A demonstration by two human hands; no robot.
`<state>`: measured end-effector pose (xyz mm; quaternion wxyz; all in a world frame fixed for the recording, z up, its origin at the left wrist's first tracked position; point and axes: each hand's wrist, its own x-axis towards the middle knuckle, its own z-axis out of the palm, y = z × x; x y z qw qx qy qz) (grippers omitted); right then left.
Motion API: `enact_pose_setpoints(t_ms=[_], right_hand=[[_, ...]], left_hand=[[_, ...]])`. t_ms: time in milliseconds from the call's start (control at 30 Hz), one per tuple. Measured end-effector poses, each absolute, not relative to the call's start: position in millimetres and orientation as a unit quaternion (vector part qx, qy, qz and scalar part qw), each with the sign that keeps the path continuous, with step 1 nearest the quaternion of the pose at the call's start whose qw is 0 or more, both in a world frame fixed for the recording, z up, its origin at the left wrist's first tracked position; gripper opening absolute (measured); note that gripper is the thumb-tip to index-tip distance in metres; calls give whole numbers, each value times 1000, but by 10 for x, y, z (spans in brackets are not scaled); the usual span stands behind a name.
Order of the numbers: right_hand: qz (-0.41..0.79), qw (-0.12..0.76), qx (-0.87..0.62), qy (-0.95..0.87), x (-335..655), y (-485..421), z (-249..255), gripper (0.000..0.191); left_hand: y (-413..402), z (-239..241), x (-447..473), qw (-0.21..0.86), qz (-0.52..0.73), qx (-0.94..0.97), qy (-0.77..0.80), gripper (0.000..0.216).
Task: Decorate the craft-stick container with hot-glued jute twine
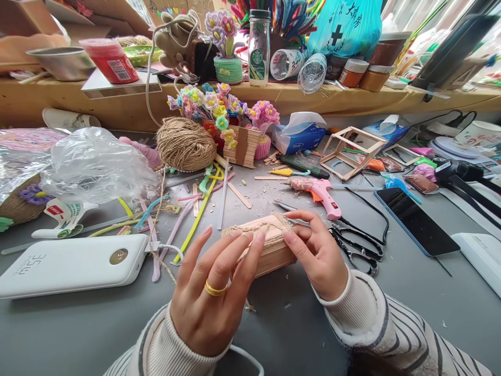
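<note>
A small box of pale wooden craft sticks [274,259] lies on the grey table in front of me, with jute twine [239,228] running along its upper edge. My left hand [217,292], with a gold ring, reaches over its left end; the thumb and index fingertips close on the twine while the outer fingers stay spread. My right hand [319,256] grips the right end, thumb on the near edge and fingers behind. A strand of twine trails left of my left hand toward the twine ball [186,143]. The box's left end is partly hidden by my fingers.
A pink glue gun [315,193], black-handled scissors [356,243] and a phone [417,219] lie to the right. On the left are a white power bank [74,265] and clear plastic wrap [102,167]. Behind stand fuzzy flowers [219,107] and a stick frame [352,151].
</note>
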<state>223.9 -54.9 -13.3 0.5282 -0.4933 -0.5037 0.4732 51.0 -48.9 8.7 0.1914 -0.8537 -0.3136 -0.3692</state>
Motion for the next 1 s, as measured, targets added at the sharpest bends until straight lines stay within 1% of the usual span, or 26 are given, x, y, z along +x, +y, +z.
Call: enact_pose_setpoints(t_ms=[233,600,800,900,1000], right_hand=[[509,530,-480,-479,2222,-554,-155,26],[510,556,-469,-459,2229,-543,-122,28],[518,534,-482,-463,2211,-532,-128,33],[488,536,-499,-476,2208,-531,-133,28],[477,544,-498,-478,2207,-534,-133,27]], left_hand=[[-540,27,604,162,-351,-893,-228,28],[-523,-20,614,163,-352,-890,-240,27],[-532,-17,624,172,-348,-891,-235,25],[-535,-16,629,174,-351,-888,-240,25],[-532,-14,632,173,-351,-888,-242,25]])
